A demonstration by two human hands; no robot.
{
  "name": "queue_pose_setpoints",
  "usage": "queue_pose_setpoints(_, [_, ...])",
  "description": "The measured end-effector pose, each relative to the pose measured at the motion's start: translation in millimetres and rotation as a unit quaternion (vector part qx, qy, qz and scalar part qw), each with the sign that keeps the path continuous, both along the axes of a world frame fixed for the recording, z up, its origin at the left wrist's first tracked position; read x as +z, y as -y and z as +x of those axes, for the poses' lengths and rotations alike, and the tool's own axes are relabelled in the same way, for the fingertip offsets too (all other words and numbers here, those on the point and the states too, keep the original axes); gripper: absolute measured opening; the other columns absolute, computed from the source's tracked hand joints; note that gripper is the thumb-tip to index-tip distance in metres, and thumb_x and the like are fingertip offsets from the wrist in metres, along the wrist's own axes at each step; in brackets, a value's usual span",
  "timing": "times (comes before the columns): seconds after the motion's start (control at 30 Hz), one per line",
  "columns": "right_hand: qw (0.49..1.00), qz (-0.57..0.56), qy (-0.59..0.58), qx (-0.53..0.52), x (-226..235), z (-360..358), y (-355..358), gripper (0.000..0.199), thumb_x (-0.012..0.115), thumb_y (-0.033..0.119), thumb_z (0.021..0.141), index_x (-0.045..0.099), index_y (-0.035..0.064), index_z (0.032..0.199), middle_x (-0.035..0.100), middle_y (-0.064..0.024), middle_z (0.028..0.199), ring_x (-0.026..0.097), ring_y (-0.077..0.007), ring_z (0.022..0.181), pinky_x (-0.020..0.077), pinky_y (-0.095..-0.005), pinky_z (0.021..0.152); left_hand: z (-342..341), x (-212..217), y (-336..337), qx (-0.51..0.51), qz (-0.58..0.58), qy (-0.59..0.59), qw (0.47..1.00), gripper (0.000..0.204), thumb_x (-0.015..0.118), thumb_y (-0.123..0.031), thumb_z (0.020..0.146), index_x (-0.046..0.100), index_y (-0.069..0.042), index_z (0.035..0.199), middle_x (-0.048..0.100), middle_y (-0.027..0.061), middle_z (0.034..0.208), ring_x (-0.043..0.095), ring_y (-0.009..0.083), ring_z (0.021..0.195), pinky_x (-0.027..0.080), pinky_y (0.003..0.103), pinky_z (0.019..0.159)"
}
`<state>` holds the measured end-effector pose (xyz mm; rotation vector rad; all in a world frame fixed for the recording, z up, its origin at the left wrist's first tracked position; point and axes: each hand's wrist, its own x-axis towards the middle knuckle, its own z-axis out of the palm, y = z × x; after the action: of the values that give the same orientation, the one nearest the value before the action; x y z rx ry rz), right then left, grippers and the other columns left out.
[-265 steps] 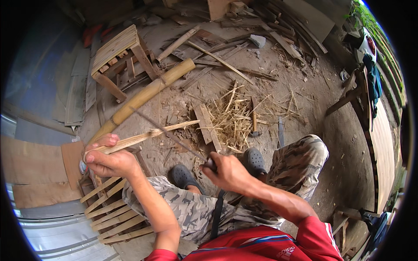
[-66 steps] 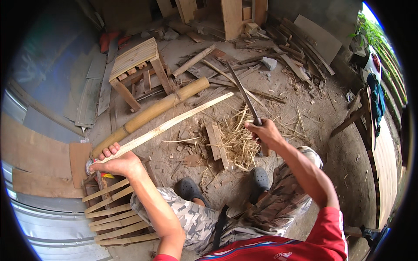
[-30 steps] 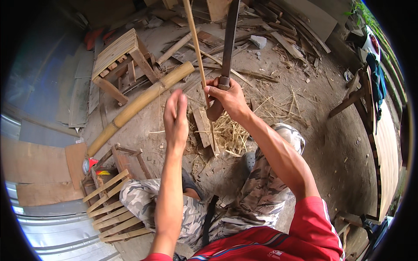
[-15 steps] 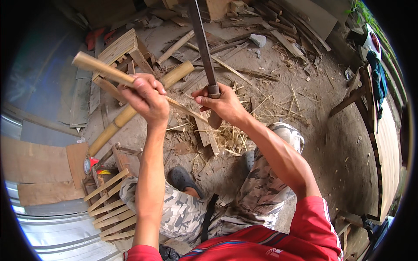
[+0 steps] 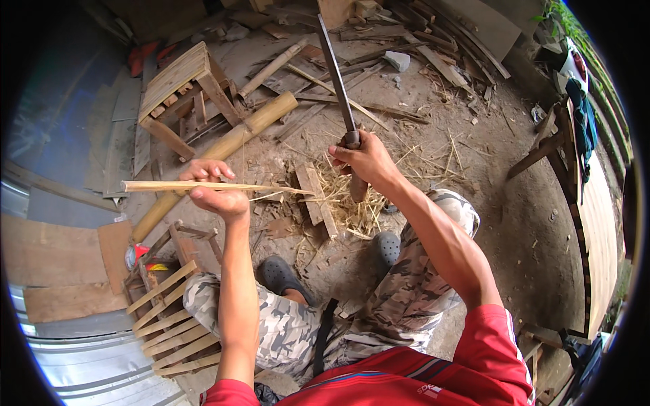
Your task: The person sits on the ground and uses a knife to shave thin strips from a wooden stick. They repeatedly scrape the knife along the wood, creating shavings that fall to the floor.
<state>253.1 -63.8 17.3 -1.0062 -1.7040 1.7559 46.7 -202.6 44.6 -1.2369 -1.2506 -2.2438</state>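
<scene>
Bamboo strip held level, blade raised beside it

The left hand (image 5: 215, 193) has its fingers closed around a thin bamboo strip (image 5: 203, 186) lying left-to-right, its tip pointing toward the right hand (image 5: 362, 159), which grips a long machete (image 5: 336, 78) pointing away over the dirt floor (image 5: 474, 169).

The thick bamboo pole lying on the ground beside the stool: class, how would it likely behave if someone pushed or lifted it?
The bamboo pole is round and lies on fairly flat dirt, so a sideways push would probably roll it. It looks straight and thick, so it should stay stiff when lifted. Being long, it would likely tip if gripped near one end. The wooden stool close by might stop it rolling that way.
</scene>
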Motion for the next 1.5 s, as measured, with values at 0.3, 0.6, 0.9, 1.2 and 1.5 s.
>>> queue_pose_setpoints(0.3, [0.927,0.168,0.293,0.163,3,24,57,0.046,0.065,0.046,0.090,0.057,0.0014,0.086,0.064,-0.0173,0.071,0.065,-0.0273,0.068,0.0516,-0.0440,0.064,3,45,51,0.022,0.029,0.000,0.999,0.054,0.033,-0.063,0.098,0.034,-0.010,0.085,0.037,0.0049,0.061,0.033,0.0124,0.042,0.031,0.021,0.038])
queue_pose_setpoints(0.6, [0.980,0.112,0.091,0.135,19,-8,199,0.037,0.070,0.033,0.088,0.055,-0.0011,0.086,0.057,-0.0223,0.056,0.062,-0.0420,0.056,0.0489,-0.0469,0.052,-22,31,90,0.051,0.051,-0.028,0.997,0.059,0.031,-0.062,0.093,0.038,-0.009,0.069,0.040,0.0075,0.049,0.036,0.0165,0.040,0.029,0.027,0.037])
queue_pose_setpoints(0.9, [0.984,0.101,0.043,0.140,4,-34,238,0.022,0.069,0.020,0.083,0.056,0.0026,0.088,0.059,-0.0196,0.060,0.063,-0.0422,0.062,0.0502,-0.0476,0.055,-34,25,118,0.102,0.063,0.003,0.993,0.057,0.030,-0.058,0.092,0.040,-0.010,0.062,0.035,0.0063,0.043,0.030,0.0143,0.035,0.027,0.026,0.036])
queue_pose_setpoints(1.2, [0.978,0.121,0.079,0.147,-6,-35,230,0.020,0.066,0.018,0.081,0.059,0.0021,0.090,0.059,-0.0209,0.061,0.062,-0.0423,0.063,0.0495,-0.0485,0.056,-34,21,124,0.049,0.081,0.007,0.996,0.060,0.030,-0.059,0.093,0.042,-0.009,0.062,0.035,0.0060,0.045,0.029,0.0153,0.034,0.027,0.026,0.035])
queue_pose_setpoints(1.5, [0.975,0.165,0.094,0.116,-21,-28,234,0.020,0.069,0.018,0.080,0.058,0.0031,0.089,0.062,-0.0205,0.065,0.063,-0.0410,0.064,0.0510,-0.0471,0.056,-19,25,115,0.107,0.073,0.025,0.991,0.059,0.032,-0.059,0.092,0.040,-0.010,0.061,0.033,0.0042,0.044,0.029,0.0143,0.035,0.025,0.025,0.037])
